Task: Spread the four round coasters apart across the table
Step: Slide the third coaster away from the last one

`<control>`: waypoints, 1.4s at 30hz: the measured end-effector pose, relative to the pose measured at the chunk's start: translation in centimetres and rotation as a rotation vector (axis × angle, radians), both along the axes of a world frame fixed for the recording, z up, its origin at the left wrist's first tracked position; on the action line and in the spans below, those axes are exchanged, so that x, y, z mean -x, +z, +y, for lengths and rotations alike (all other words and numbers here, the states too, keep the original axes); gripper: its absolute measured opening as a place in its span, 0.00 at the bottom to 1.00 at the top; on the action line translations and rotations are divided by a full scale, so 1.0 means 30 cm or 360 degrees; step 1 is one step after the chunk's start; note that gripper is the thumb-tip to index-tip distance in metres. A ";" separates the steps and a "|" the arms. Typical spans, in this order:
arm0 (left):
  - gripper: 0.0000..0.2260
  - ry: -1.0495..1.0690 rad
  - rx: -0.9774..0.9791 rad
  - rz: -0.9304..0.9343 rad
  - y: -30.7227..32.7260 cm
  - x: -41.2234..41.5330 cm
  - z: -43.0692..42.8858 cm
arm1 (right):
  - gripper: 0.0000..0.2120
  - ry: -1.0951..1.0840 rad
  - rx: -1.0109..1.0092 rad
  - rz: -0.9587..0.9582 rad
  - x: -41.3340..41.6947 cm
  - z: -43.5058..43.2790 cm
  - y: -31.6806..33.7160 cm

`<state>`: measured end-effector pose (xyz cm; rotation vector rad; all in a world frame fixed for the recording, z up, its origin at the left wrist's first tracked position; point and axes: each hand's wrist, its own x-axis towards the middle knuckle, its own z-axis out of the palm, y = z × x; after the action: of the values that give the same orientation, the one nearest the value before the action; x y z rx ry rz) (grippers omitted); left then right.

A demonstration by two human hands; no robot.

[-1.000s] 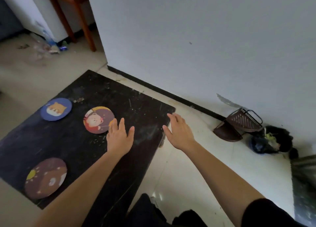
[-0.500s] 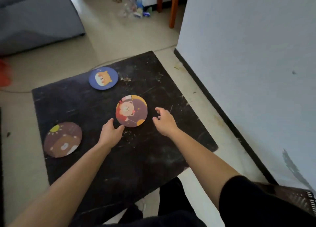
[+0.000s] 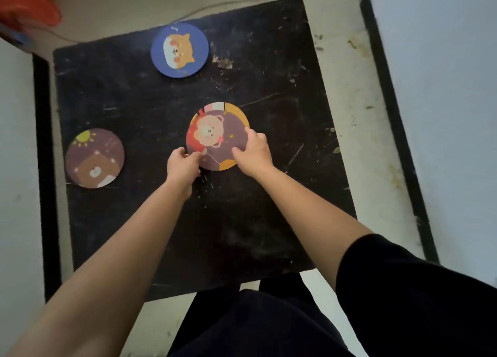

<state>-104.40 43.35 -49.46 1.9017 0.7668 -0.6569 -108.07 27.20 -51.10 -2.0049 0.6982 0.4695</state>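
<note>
Pale floor, white wall

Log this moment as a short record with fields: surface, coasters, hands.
surface: black table, scratched
blue coaster: far side, lying flat, untouched
brown coaster: left side, lying flat, untouched
middle coaster: centre, both hands on its near edge
fourth coaster: an orange edge peeks from under the middle one; may be it
left hand: fingers at the lower left rim
right hand: fingers at the lower right rim

Both hands on centre coaster
</note>
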 end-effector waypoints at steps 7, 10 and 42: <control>0.12 0.0024 -0.0039 -0.0084 0.043 0.040 0.046 | 0.20 -0.0190 -0.0152 0.0020 0.044 -0.017 0.029; 0.05 -0.0010 -0.0009 -0.0077 0.076 0.109 0.095 | 0.18 -0.0285 -0.0130 0.0038 0.135 0.012 0.053; 0.17 -0.1092 -0.0538 0.0050 -0.030 0.552 0.456 | 0.22 -0.0230 0.0341 0.0405 0.656 0.298 0.058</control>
<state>-120.97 57.02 -50.35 2.4939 0.2273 -1.0201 -127.76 36.14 -49.37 -2.0943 1.0826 0.5901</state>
